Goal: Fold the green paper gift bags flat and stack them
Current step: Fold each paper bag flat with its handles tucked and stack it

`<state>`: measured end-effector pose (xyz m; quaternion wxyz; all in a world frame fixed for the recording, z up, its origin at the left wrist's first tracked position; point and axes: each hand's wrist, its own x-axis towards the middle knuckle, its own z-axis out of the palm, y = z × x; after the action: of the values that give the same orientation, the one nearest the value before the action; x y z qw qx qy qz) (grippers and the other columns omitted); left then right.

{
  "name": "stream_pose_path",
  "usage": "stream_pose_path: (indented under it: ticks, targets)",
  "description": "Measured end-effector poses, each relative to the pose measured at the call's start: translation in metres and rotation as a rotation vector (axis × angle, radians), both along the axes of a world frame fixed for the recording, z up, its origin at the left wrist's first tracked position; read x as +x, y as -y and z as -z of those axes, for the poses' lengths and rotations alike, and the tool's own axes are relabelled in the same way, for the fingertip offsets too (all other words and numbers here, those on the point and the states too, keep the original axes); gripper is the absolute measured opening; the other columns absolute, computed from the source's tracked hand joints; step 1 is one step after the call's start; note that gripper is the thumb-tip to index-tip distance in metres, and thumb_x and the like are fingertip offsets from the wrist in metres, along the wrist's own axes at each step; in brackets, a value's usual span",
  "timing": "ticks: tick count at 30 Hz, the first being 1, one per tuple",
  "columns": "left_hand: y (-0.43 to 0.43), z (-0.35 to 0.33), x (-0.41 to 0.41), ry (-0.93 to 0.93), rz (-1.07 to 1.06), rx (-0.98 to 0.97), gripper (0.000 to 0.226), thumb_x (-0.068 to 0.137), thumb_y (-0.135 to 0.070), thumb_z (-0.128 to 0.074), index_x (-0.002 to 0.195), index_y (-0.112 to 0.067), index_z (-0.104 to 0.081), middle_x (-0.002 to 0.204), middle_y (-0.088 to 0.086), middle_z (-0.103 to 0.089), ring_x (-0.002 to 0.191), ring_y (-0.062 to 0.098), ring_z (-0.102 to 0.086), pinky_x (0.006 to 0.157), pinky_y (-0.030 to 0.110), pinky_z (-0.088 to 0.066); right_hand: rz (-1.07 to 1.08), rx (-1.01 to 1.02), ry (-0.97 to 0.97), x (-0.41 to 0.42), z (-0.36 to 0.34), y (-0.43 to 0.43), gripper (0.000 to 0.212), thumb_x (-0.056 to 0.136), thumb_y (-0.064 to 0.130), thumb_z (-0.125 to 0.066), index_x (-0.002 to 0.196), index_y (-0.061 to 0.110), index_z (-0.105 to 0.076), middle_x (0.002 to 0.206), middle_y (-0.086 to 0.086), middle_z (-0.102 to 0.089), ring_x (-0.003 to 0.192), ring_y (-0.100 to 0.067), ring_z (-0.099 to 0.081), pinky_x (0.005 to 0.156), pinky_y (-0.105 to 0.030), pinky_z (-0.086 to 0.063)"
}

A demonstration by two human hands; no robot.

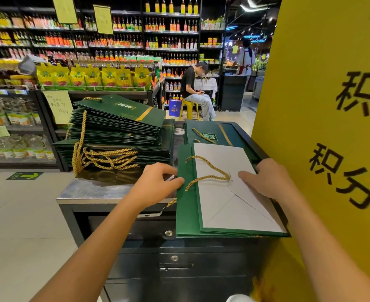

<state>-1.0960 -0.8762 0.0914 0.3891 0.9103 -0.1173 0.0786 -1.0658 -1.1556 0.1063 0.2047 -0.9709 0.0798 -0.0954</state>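
A green paper gift bag [187,214] lies flat on the metal counter [92,190], its white inner flap [223,205] turned up and a gold rope handle [208,173] lying across it. My left hand [157,182] pinches the bag's left edge between thumb and fingers. On the white flap's right side rests my right hand [264,177], fingers pressing down. Under it and farther back lies another flat green bag [210,131]. To the left stands a tall stack of flat green bags [118,131] with gold handles hanging toward me.
A yellow sign board [323,127] stands close on the right, against the counter. The counter has drawers with locks [174,258] below. Store shelves [114,44] fill the background. A person sits on a yellow stool [190,109] behind the counter.
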Motion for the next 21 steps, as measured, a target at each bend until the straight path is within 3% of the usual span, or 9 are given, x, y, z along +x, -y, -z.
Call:
stream_pose_path:
  ticks: [2, 5, 7, 9, 12, 15, 18, 21]
  targets:
    - [0.001, 0.000, -0.002, -0.026, -0.052, -0.097, 0.017, 0.095, -0.026, -0.068, 0.110, -0.023, -0.077, 0.095, -0.012, -0.075, 0.085, 0.009, -0.070, 0.085, 0.038, -0.060, -0.003, 0.129, 0.028, -0.002, -0.003, 0.002, 0.041, 0.089, 0.045, -0.073, 0.090, 0.005, -0.065, 0.075, -0.010, -0.062, 0.067, -0.020, -0.056, 0.056, -0.032, -0.042]
    - [0.005, -0.002, -0.004, -0.067, -0.130, -0.288, 0.017, 0.094, -0.021, -0.071, 0.110, -0.016, -0.075, 0.095, -0.002, -0.077, 0.081, 0.016, -0.074, 0.079, 0.040, -0.063, 0.025, 0.466, 0.109, -0.011, -0.012, 0.006, 0.047, 0.086, 0.030, -0.080, 0.121, 0.003, -0.066, 0.106, -0.012, -0.069, 0.094, -0.025, -0.063, 0.079, -0.038, -0.052]
    - [0.008, -0.007, -0.007, -0.045, -0.186, -0.354, 0.007, 0.095, -0.017, -0.070, 0.096, -0.018, -0.076, 0.090, 0.000, -0.078, 0.078, 0.017, -0.075, 0.072, 0.036, -0.064, 0.034, 0.643, 0.155, -0.020, -0.019, 0.010, 0.044, 0.082, 0.026, -0.084, 0.119, 0.006, -0.068, 0.102, -0.006, -0.069, 0.094, -0.023, -0.062, 0.079, -0.038, -0.051]
    - [0.009, -0.012, -0.008, 0.021, -0.225, -0.355, 0.010, 0.094, -0.016, -0.070, 0.088, -0.021, -0.077, 0.086, -0.003, -0.077, 0.082, 0.018, -0.073, 0.073, 0.033, -0.061, 0.011, 0.750, 0.222, -0.029, -0.027, 0.013, 0.041, 0.080, 0.028, -0.086, 0.114, 0.010, -0.072, 0.096, -0.002, -0.071, 0.092, -0.022, -0.065, 0.076, -0.035, -0.051]
    - [0.011, -0.031, -0.014, 0.081, -0.193, -0.517, 0.011, 0.093, -0.014, -0.071, 0.087, -0.020, -0.077, 0.079, -0.004, -0.077, 0.076, 0.010, -0.071, 0.068, 0.028, -0.060, -0.010, 0.793, 0.382, -0.042, -0.048, 0.011, 0.026, 0.083, 0.034, -0.081, 0.101, 0.017, -0.074, 0.088, 0.003, -0.071, 0.082, -0.013, -0.064, 0.061, -0.024, -0.044]
    - [0.013, -0.058, -0.018, 0.186, -0.153, -0.640, 0.008, 0.093, -0.015, -0.071, 0.093, -0.021, -0.076, 0.074, -0.010, -0.075, 0.063, -0.004, -0.065, 0.056, 0.011, -0.047, -0.059, 0.865, 0.555, -0.053, -0.076, 0.010, 0.021, 0.086, 0.037, -0.078, 0.102, 0.025, -0.073, 0.092, 0.007, -0.069, 0.078, -0.005, -0.058, 0.065, -0.020, -0.041]
    - [0.014, -0.084, -0.021, 0.233, -0.090, -0.738, 0.011, 0.096, -0.017, -0.068, 0.103, -0.014, -0.076, 0.065, -0.004, -0.067, 0.053, 0.006, -0.054, 0.047, 0.017, -0.041, -0.149, 0.944, 0.711, -0.061, -0.098, 0.010, 0.013, 0.088, 0.036, -0.076, 0.096, 0.026, -0.074, 0.079, 0.005, -0.068, 0.064, -0.004, -0.055, 0.060, -0.020, -0.047]
    - [0.010, -0.101, -0.023, 0.283, -0.039, -0.782, 0.015, 0.097, -0.016, -0.066, 0.109, -0.012, -0.073, 0.075, 0.004, -0.072, 0.063, 0.013, -0.065, 0.051, 0.021, -0.048, -0.204, 0.979, 0.846, -0.066, -0.109, 0.009, 0.006, 0.091, 0.032, -0.074, 0.088, 0.026, -0.074, 0.067, 0.009, -0.068, 0.059, -0.005, -0.059, 0.055, -0.020, -0.051]
